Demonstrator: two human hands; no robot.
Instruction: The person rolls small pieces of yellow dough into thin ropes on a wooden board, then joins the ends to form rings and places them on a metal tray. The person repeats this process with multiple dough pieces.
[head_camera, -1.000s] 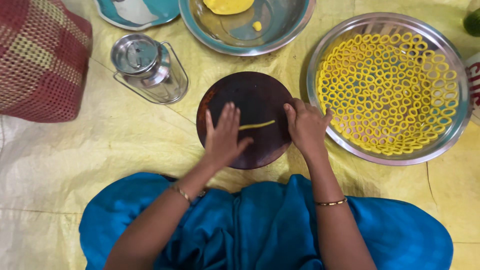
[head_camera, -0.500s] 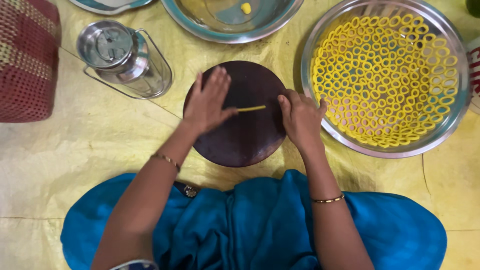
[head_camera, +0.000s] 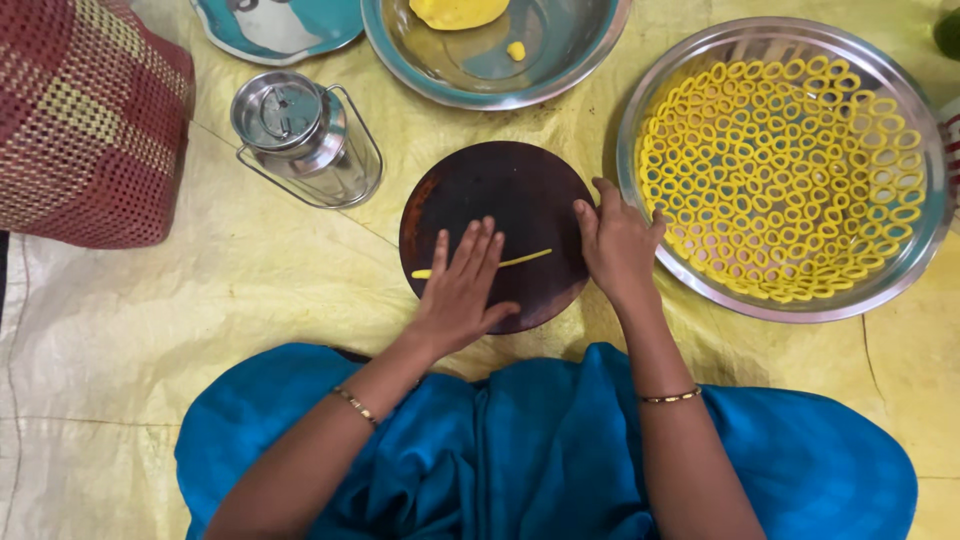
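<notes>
Left hand (head_camera: 462, 290), flat and open, presses yellow dough strand (head_camera: 525, 258) onto round dark board (head_camera: 490, 185) for rolling; right hand (head_camera: 618, 245), at three o'clock, loosely curled and gripping nothing, steadies the board's edge.

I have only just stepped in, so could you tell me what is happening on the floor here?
A person seated on a yellow sheet presses the left hand flat on a thin yellow dough strip across a round dark board. The right hand rests on the board's edge. Beside it, a steel tray holds many yellow dough rings.

Soft, even daylight is filling the scene; glare is glinting off the steel canister (head_camera: 300, 135) at ten o'clock.
</notes>
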